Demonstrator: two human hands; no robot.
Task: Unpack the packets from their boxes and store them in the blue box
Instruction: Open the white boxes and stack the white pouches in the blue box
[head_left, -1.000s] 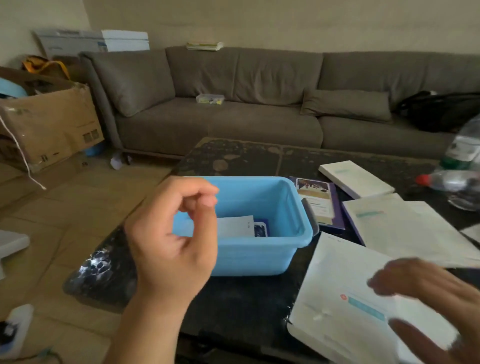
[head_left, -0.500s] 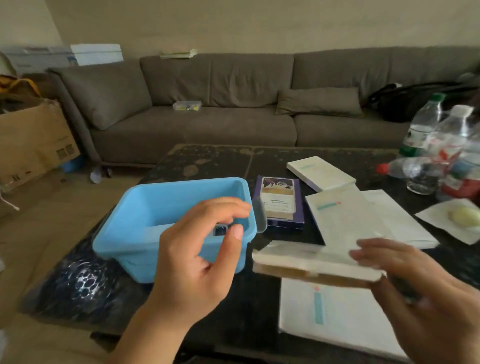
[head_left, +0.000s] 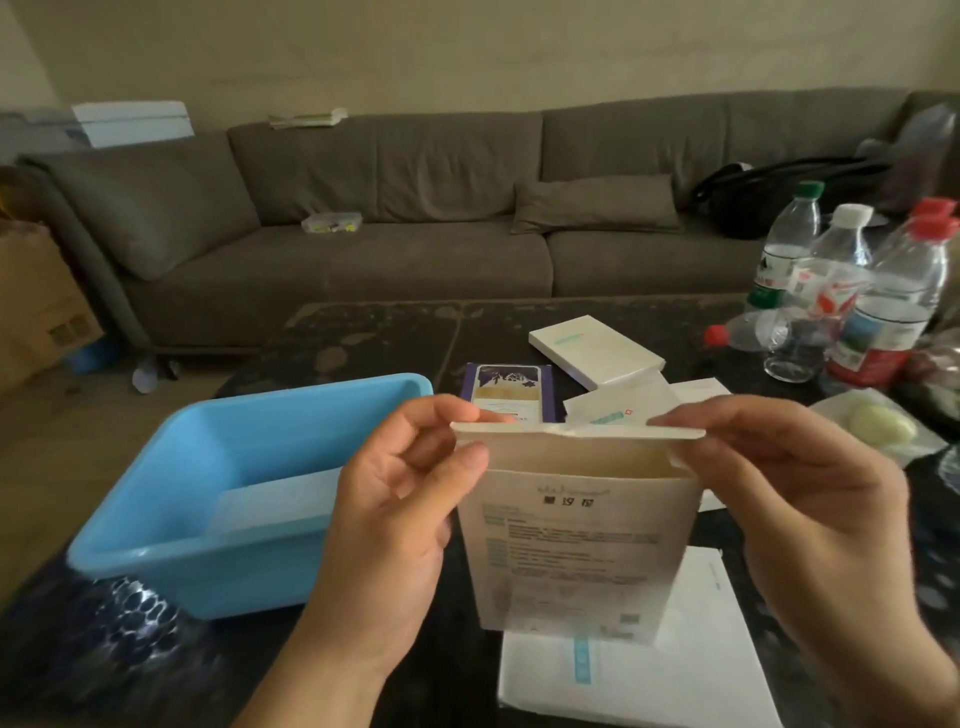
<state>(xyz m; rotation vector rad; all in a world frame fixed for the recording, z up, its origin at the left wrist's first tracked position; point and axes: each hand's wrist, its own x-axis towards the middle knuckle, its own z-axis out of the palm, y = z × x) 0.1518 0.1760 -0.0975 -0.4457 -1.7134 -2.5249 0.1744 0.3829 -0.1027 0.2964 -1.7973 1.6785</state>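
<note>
Left hand & right hand both pinch the white carton by its top flap; prob. light, thin card, crushable; grip near corners.

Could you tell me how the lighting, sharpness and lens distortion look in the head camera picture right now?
Head view: dim, even room light; pale glare patches on the dark table; wide-angle bending curves the sofa back; print on the white box, held by the left hand and right hand, is too soft to read; the bottles look slightly smeared.
</note>
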